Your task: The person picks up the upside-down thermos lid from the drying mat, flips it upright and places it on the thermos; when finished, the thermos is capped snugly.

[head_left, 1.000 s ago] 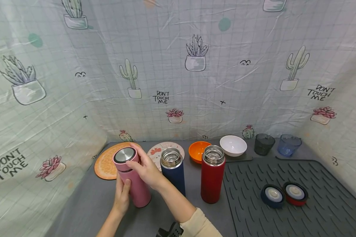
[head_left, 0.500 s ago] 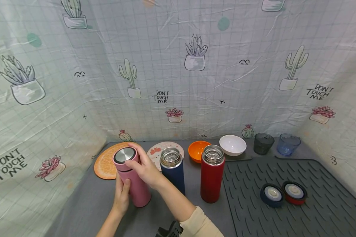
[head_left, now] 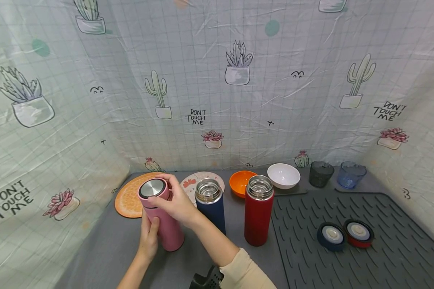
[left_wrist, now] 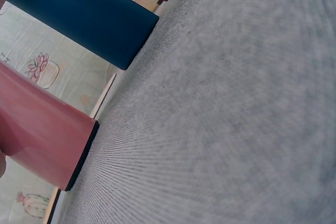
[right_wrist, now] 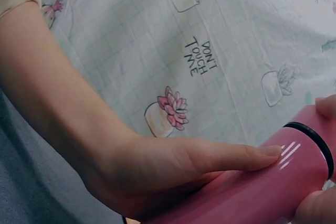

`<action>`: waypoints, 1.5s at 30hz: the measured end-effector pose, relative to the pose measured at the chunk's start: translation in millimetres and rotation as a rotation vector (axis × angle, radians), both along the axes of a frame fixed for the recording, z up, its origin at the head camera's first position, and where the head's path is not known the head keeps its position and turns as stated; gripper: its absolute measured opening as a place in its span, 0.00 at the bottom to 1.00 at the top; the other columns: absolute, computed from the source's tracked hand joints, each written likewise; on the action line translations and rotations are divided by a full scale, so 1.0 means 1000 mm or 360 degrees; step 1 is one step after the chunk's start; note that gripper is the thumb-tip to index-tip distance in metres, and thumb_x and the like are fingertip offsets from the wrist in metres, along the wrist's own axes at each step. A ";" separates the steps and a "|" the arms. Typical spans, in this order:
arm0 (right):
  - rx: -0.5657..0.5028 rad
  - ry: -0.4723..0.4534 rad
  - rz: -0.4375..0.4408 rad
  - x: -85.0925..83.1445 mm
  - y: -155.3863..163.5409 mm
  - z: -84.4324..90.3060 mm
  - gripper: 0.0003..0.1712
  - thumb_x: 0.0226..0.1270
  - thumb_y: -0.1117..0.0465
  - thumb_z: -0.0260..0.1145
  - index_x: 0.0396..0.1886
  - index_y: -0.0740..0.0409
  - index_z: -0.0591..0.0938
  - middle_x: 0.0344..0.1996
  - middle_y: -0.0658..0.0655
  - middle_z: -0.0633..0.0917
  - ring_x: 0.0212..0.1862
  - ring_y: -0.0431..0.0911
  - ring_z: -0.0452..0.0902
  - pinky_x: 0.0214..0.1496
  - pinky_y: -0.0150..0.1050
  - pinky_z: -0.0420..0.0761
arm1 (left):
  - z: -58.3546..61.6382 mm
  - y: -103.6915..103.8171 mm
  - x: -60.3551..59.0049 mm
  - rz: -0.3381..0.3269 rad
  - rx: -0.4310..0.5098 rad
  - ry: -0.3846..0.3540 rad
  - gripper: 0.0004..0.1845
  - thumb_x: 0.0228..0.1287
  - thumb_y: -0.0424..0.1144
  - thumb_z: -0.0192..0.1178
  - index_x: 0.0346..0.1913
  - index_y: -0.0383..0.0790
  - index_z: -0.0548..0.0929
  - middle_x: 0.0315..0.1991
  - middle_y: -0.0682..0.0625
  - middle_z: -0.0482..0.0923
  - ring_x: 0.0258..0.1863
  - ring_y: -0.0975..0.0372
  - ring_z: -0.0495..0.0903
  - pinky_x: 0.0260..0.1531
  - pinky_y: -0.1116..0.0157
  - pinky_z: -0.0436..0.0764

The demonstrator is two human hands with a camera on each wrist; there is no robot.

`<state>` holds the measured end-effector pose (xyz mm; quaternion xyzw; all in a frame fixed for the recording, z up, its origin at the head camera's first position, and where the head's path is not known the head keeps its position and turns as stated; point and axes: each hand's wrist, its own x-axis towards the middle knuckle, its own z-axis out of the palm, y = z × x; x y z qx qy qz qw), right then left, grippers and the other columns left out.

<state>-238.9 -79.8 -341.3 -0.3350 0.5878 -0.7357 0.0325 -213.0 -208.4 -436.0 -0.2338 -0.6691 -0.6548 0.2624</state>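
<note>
A pink thermos bottle (head_left: pixel 170 233) stands on the grey table at the left, its pink lid (head_left: pixel 152 189) with a silver top seated on it. My left hand (head_left: pixel 148 240) grips the body from the near left side; in the right wrist view its thumb lies along the bottle (right_wrist: pixel 247 190). With thumb and fingers on opposite sides, my right hand (head_left: pixel 178 202) pinches the lid. Beside it a navy thermos bottle (head_left: pixel 211 214) stands uncapped, partly behind my right forearm. Further right a red thermos bottle (head_left: pixel 257 220) is also uncapped.
A navy lid (head_left: pixel 331 236) and a red lid (head_left: pixel 359 233) lie upside down on the dark ridged mat (head_left: pixel 304 265). Along the back are an orange-slice placemat (head_left: pixel 126 200), a patterned plate (head_left: pixel 202 178), an orange bowl (head_left: pixel 240 182), a white bowl (head_left: pixel 283 176) and two tinted glasses (head_left: pixel 321 174).
My right thumb has slid a little to the left along the lid's near edge, and the right fingers have shifted slightly. The left hand and the bottle stay in place.
</note>
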 end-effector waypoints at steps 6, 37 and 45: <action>0.0066 -0.0005 0.0004 0.001 0.001 0.001 0.34 0.60 0.62 0.58 0.66 0.58 0.57 0.56 0.54 0.68 0.54 0.40 0.69 0.56 0.33 0.68 | 0.001 0.000 0.000 0.0008 -0.0013 0.0003 0.26 0.71 0.42 0.42 0.68 0.39 0.53 0.54 0.47 0.66 0.49 0.61 0.69 0.45 0.71 0.70; 0.0088 -0.0044 -0.0076 0.001 -0.001 0.003 0.34 0.58 0.64 0.62 0.64 0.55 0.61 0.51 0.53 0.73 0.47 0.39 0.73 0.49 0.32 0.73 | 0.002 0.000 0.001 0.0038 -0.0031 -0.0026 0.26 0.71 0.41 0.41 0.69 0.40 0.52 0.54 0.48 0.67 0.48 0.62 0.70 0.44 0.72 0.71; 0.0155 0.0088 -0.0173 0.002 -0.001 0.001 0.34 0.59 0.61 0.61 0.65 0.57 0.62 0.52 0.55 0.74 0.49 0.38 0.72 0.52 0.32 0.71 | 0.003 0.001 0.002 0.0039 -0.0056 -0.0040 0.25 0.72 0.39 0.39 0.69 0.40 0.51 0.54 0.49 0.66 0.48 0.62 0.70 0.44 0.73 0.70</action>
